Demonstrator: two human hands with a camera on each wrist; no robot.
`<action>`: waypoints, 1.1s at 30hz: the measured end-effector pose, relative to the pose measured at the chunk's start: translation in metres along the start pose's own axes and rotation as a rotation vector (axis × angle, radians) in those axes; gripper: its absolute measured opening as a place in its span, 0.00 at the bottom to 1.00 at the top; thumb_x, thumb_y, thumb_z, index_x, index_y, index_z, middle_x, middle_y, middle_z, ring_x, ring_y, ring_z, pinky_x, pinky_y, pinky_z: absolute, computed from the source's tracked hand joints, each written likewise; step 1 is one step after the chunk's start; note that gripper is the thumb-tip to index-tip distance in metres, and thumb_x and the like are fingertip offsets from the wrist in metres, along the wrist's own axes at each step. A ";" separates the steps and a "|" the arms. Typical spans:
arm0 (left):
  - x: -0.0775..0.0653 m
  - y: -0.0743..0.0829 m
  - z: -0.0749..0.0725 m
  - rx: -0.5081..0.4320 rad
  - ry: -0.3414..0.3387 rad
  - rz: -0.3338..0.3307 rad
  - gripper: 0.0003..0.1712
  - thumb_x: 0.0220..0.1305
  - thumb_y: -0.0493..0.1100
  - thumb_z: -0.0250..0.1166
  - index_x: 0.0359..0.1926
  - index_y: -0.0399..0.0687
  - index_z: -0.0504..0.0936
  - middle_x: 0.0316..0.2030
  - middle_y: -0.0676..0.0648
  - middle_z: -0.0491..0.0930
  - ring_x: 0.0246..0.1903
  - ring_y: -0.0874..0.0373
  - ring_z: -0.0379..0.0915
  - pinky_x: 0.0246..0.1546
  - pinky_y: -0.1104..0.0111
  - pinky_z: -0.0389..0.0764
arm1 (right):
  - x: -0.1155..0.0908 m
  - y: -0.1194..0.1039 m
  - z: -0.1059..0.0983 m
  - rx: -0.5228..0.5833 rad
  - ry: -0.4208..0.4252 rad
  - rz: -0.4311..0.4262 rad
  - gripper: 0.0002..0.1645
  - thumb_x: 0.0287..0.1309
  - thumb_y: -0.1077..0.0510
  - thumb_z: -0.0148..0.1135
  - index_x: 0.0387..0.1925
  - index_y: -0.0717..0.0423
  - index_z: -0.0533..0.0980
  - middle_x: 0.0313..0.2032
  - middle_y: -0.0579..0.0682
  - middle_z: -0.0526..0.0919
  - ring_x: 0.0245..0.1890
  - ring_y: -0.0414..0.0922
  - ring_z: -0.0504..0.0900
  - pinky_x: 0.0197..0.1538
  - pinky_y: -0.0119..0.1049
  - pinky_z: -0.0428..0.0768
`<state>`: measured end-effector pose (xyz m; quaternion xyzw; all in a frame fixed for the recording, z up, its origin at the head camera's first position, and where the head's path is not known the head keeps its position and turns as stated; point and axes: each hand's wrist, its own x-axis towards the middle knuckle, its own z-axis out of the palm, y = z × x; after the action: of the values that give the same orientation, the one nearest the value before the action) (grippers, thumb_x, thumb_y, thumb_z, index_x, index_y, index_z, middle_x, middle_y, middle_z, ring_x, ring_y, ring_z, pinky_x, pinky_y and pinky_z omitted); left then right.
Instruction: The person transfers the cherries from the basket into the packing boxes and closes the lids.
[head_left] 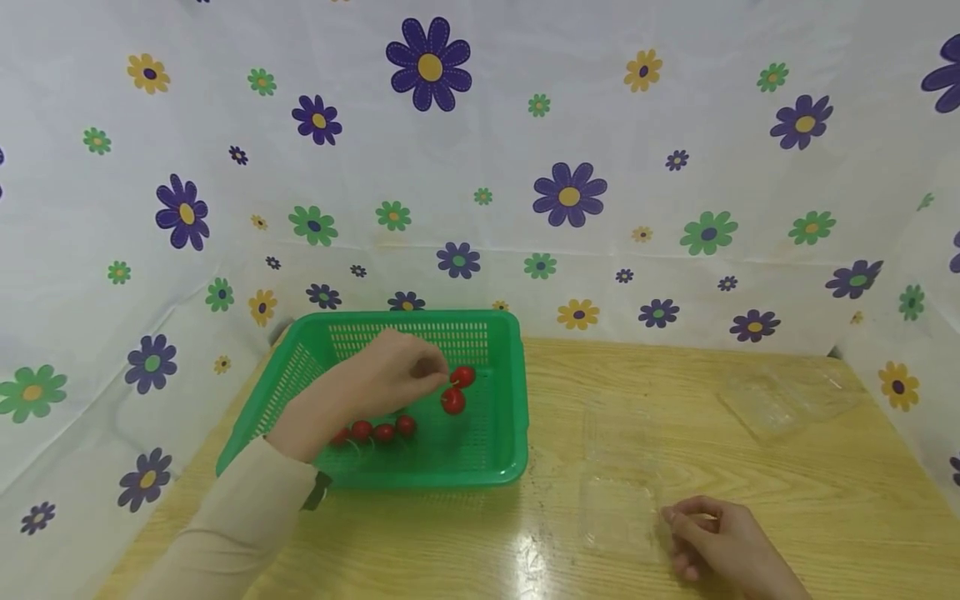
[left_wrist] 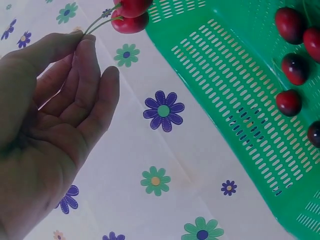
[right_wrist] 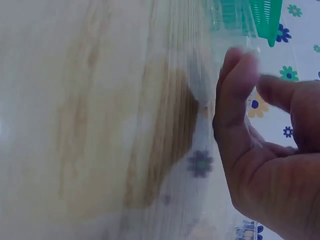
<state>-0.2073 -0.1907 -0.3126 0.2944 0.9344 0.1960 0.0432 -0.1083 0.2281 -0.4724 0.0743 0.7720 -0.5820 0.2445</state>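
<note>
My left hand (head_left: 386, 375) is over the green basket, pinching the thin stems of two red cherries (head_left: 453, 400) between thumb and fingertips. In the left wrist view the pair of cherries (left_wrist: 131, 22) hangs at the top, beyond the left hand (left_wrist: 65, 95). More cherries (head_left: 383, 432) lie in a row on the basket's floor, partly behind the forearm. My right hand (head_left: 723, 537) is low over the table, its thumb and bent fingers at the right edge of an open clear plastic box (head_left: 618, 512). In the right wrist view the right hand (right_wrist: 265, 135) pinches near the clear box's rim (right_wrist: 232, 30).
The green basket (head_left: 517, 433) with slotted walls stands on the left of the wooden table (head_left: 555, 367). Other clear plastic boxes (head_left: 780, 396) lie at the back right. A flowered sheet (head_left: 495, 150) hangs behind the table and along its sides.
</note>
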 end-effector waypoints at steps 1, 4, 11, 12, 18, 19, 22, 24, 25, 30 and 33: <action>-0.001 0.001 -0.001 0.000 0.002 0.001 0.08 0.70 0.39 0.63 0.40 0.44 0.89 0.33 0.53 0.89 0.34 0.65 0.81 0.42 0.66 0.86 | -0.001 0.001 0.000 0.007 -0.025 0.002 0.25 0.74 0.51 0.59 0.55 0.72 0.71 0.27 0.50 0.87 0.24 0.41 0.84 0.28 0.33 0.84; -0.002 0.003 -0.002 0.005 0.019 0.011 0.08 0.70 0.38 0.63 0.39 0.45 0.89 0.33 0.54 0.88 0.33 0.66 0.81 0.41 0.67 0.86 | -0.003 0.004 0.000 0.013 -0.079 -0.009 0.22 0.74 0.51 0.57 0.52 0.69 0.70 0.26 0.49 0.85 0.22 0.39 0.85 0.28 0.32 0.85; -0.003 0.005 -0.003 -0.013 0.045 0.023 0.07 0.70 0.39 0.64 0.39 0.48 0.89 0.32 0.55 0.88 0.32 0.67 0.79 0.40 0.69 0.84 | -0.004 0.002 0.000 0.025 -0.052 -0.004 0.26 0.73 0.53 0.60 0.58 0.70 0.65 0.30 0.50 0.85 0.28 0.45 0.90 0.31 0.36 0.88; -0.004 0.005 -0.003 -0.013 0.050 0.022 0.07 0.70 0.39 0.64 0.39 0.48 0.89 0.33 0.55 0.88 0.32 0.67 0.79 0.40 0.69 0.84 | -0.005 0.002 -0.001 0.020 -0.058 -0.010 0.27 0.73 0.53 0.59 0.59 0.70 0.64 0.30 0.50 0.85 0.28 0.46 0.90 0.31 0.37 0.88; -0.004 0.011 -0.001 -0.009 0.081 0.041 0.06 0.70 0.39 0.65 0.40 0.46 0.89 0.34 0.53 0.89 0.35 0.65 0.82 0.42 0.67 0.86 | -0.006 0.001 -0.001 0.044 -0.074 -0.033 0.28 0.74 0.56 0.58 0.61 0.71 0.58 0.33 0.51 0.83 0.31 0.50 0.91 0.36 0.41 0.90; -0.004 0.012 0.000 -0.014 0.089 0.051 0.06 0.69 0.39 0.66 0.39 0.46 0.89 0.34 0.53 0.89 0.35 0.65 0.83 0.43 0.66 0.87 | -0.006 0.001 -0.001 0.047 -0.065 -0.036 0.28 0.74 0.58 0.57 0.61 0.71 0.57 0.33 0.52 0.83 0.31 0.51 0.91 0.36 0.42 0.90; -0.005 0.015 0.003 -0.027 0.117 0.090 0.05 0.69 0.39 0.66 0.39 0.47 0.89 0.35 0.53 0.89 0.37 0.64 0.84 0.44 0.66 0.87 | -0.006 0.000 -0.001 0.034 -0.023 -0.037 0.28 0.74 0.60 0.56 0.64 0.71 0.57 0.33 0.51 0.83 0.30 0.52 0.91 0.33 0.42 0.89; -0.005 0.017 0.005 -0.038 0.134 0.121 0.05 0.69 0.38 0.66 0.40 0.46 0.89 0.36 0.52 0.89 0.38 0.64 0.84 0.45 0.66 0.87 | -0.006 -0.001 0.000 0.017 0.007 -0.035 0.30 0.73 0.61 0.56 0.67 0.71 0.56 0.33 0.51 0.83 0.30 0.52 0.91 0.32 0.41 0.89; -0.005 0.018 0.006 -0.041 0.141 0.137 0.05 0.69 0.38 0.66 0.40 0.46 0.88 0.37 0.51 0.89 0.38 0.63 0.84 0.45 0.66 0.87 | -0.005 -0.002 0.001 0.007 0.024 -0.032 0.31 0.73 0.61 0.57 0.67 0.71 0.56 0.33 0.51 0.83 0.30 0.52 0.90 0.31 0.40 0.89; -0.003 0.024 0.011 -0.054 0.182 0.181 0.05 0.68 0.37 0.67 0.42 0.45 0.88 0.38 0.51 0.89 0.39 0.63 0.85 0.46 0.68 0.86 | -0.002 -0.005 0.005 0.041 0.095 0.056 0.34 0.68 0.64 0.63 0.68 0.70 0.60 0.34 0.54 0.84 0.30 0.49 0.89 0.35 0.40 0.89; -0.002 0.028 0.015 -0.066 0.210 0.199 0.05 0.68 0.37 0.68 0.42 0.45 0.88 0.38 0.51 0.89 0.39 0.63 0.84 0.45 0.68 0.86 | -0.001 -0.005 0.004 0.090 0.091 0.093 0.34 0.65 0.66 0.65 0.67 0.74 0.63 0.38 0.55 0.85 0.33 0.47 0.89 0.41 0.40 0.89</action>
<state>-0.1879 -0.1660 -0.3158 0.3620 0.8929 0.2595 -0.0650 -0.1085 0.2229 -0.4689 0.1473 0.7510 -0.6004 0.2320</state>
